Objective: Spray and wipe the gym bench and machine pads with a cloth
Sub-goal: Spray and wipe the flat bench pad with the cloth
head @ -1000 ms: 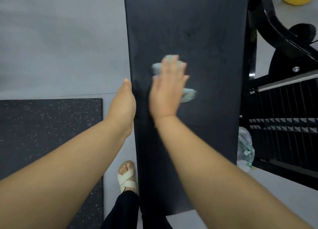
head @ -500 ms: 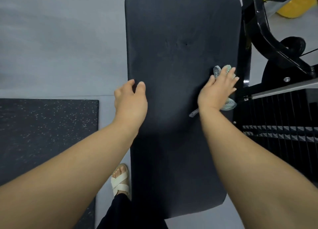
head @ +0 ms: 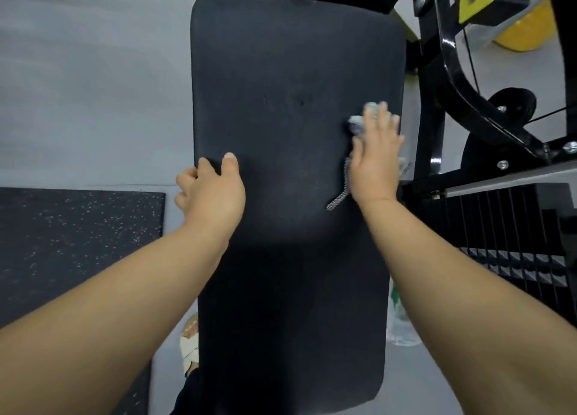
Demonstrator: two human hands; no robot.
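The cloth (head: 357, 124), pale and patterned, lies on the bench pad (head: 281, 71) close to its right edge, about halfway along its length. It is almost wholly covered by the right hand (head: 373, 161). A bunched part shows just past and to the left of the fingertips (head: 379, 116), and a thin strip trails out from under the heel of the palm toward the near end of the pad. The right fingers are stretched out and lie flat on the cloth, pressing it against the pad rather than curling round it. The left hand (head: 212, 189) grips the pad's left edge, thumb on the top surface and fingers wrapped over the side. Right of the pad stand a black machine frame (head: 449, 80) and a weight stack (head: 515, 227). A clear plastic item (head: 398, 321) with green marks lies on the grey floor (head: 93, 86) beside the pad's right edge. A speckled rubber mat (head: 78, 243) lies to the left, and a sandalled foot (head: 190, 343) shows near the pad's near left corner.
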